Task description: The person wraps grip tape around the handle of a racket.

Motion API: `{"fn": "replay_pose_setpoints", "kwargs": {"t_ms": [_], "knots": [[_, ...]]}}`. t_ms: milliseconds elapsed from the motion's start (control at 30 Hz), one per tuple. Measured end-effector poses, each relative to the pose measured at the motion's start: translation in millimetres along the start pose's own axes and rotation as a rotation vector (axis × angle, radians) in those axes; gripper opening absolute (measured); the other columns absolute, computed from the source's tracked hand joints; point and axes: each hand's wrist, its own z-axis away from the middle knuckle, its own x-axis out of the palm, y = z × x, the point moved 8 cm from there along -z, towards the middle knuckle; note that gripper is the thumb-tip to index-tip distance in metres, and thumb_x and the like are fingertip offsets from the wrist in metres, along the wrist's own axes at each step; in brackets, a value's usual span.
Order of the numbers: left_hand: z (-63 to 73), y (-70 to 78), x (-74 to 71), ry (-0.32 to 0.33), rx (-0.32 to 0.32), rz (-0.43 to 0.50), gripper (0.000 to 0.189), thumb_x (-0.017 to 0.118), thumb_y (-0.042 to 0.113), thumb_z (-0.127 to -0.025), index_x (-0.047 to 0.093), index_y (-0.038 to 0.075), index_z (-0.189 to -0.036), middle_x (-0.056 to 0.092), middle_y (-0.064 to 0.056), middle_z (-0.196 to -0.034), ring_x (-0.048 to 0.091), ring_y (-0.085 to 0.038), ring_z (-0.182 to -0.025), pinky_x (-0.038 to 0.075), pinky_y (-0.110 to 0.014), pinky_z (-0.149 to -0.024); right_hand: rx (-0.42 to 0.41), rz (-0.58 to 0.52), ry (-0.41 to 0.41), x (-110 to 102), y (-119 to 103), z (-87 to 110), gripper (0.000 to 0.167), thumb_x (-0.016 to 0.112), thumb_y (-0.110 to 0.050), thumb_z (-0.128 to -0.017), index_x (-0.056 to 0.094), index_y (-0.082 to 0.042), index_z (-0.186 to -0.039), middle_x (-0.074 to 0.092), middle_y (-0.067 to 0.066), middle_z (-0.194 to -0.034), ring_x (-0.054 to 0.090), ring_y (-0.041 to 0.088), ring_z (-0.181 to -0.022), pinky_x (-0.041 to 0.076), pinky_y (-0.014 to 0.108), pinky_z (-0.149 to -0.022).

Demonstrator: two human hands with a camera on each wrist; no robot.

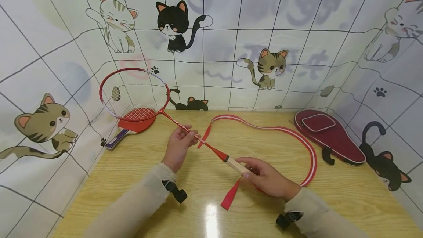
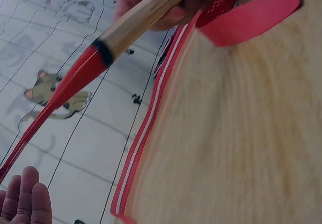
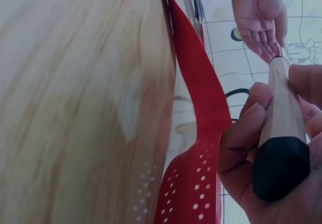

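A red badminton racket (image 1: 216, 151) with a bare wooden handle is held tilted above the table, its strung head up at the left. My right hand (image 1: 269, 178) grips the wooden handle (image 3: 284, 108) near its black butt cap (image 3: 282, 168). My left hand (image 1: 178, 148) is at the shaft; in the left wrist view its fingers (image 2: 27, 199) are straight beside it. A red perforated grip tape (image 1: 312, 157) with a white stripe curves over the table and passes under the right hand, one end (image 1: 230, 195) near the handle. Whether the right hand touches the tape is hidden.
A red table tennis bat (image 1: 140, 124) with a purple handle lies at the back left, partly behind the racket head. At the back right lies a dark red bat case (image 1: 333, 135). Cat-printed cloth (image 1: 224, 47) walls the wooden table (image 1: 138, 164) on three sides.
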Motion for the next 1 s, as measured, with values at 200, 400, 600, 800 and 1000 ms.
{"fn": "replay_pose_setpoints", "kwargs": {"t_ms": [200, 400, 600, 800, 1000], "knots": [[15.0, -12.2, 24.6, -0.072, -0.010, -0.023, 0.028, 0.059, 0.006, -0.107, 0.056, 0.002, -0.134, 0.069, -0.019, -0.123, 0.072, -0.017, -0.101, 0.059, -0.039, -0.097, 0.012, -0.012, 0.021, 2.4, -7.3, -0.8, 0.045, 0.059, -0.015, -0.108, 0.053, -0.013, -0.153, 0.061, 0.022, -0.089, 0.049, 0.006, -0.060, 0.043, 0.023, -0.050], [29.8, -26.8, 45.6, -0.149, -0.043, -0.065, 0.027, 0.059, 0.007, -0.107, 0.057, 0.003, -0.134, 0.068, -0.020, -0.125, 0.073, -0.020, -0.106, 0.059, -0.039, -0.098, 0.013, -0.021, 0.040, 6.0, -10.2, -3.2, 0.046, 0.059, -0.015, -0.109, 0.052, -0.012, -0.154, 0.061, 0.014, -0.091, 0.050, 0.008, -0.062, 0.045, 0.023, -0.052], [38.7, -29.0, 56.8, -0.161, -0.036, -0.028, 0.027, 0.061, 0.006, -0.106, 0.051, 0.002, -0.131, 0.069, -0.021, -0.119, 0.074, -0.019, -0.102, 0.060, -0.039, -0.096, 0.020, -0.069, 0.025, 11.4, -9.8, -4.0, 0.047, 0.060, -0.014, -0.108, 0.052, -0.013, -0.154, 0.060, 0.027, -0.097, 0.050, 0.008, -0.062, 0.044, 0.023, -0.051], [42.3, -26.6, 62.1, -0.134, -0.011, 0.002, 0.029, 0.065, 0.003, -0.103, 0.043, 0.004, -0.124, 0.066, -0.025, -0.112, 0.075, -0.020, -0.097, 0.062, -0.041, -0.090, 0.046, -0.080, -0.013, 16.7, -8.6, -7.0, 0.049, 0.060, -0.017, -0.108, 0.050, -0.017, -0.156, 0.060, 0.030, -0.108, 0.056, 0.018, -0.065, 0.046, 0.025, -0.051], [43.0, -28.2, 57.9, -0.097, -0.013, -0.008, 0.027, 0.064, 0.002, -0.103, 0.042, 0.005, -0.120, 0.066, -0.022, -0.106, 0.075, -0.022, -0.094, 0.063, -0.042, -0.086, 0.080, -0.018, -0.077, 17.4, -11.7, -11.0, 0.048, 0.059, -0.019, -0.109, 0.048, -0.020, -0.156, 0.065, 0.025, -0.116, 0.068, 0.037, -0.090, 0.055, 0.031, -0.068]]}}
